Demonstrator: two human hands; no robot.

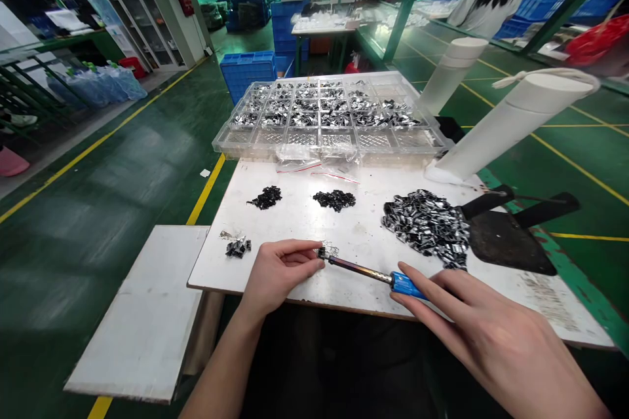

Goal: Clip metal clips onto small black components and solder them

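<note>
Tool tip (322, 252) too small to tell; blue handle (405, 285) partly hidden behind right hand (474, 321).

Compartment tray (324, 152) at the rear of the desk (354, 285), with two small piles of metal clips (264, 197) before it and a large heap of clips (426, 228) to their right, beside a scoop (506, 242). A small cluster of clips (238, 248) lies at front left. The tool (358, 270) lies between the left hand (280, 275) and the right hand (491, 321).

Blue tool handle (407, 285), silver-black metal clips (426, 228)
</note>
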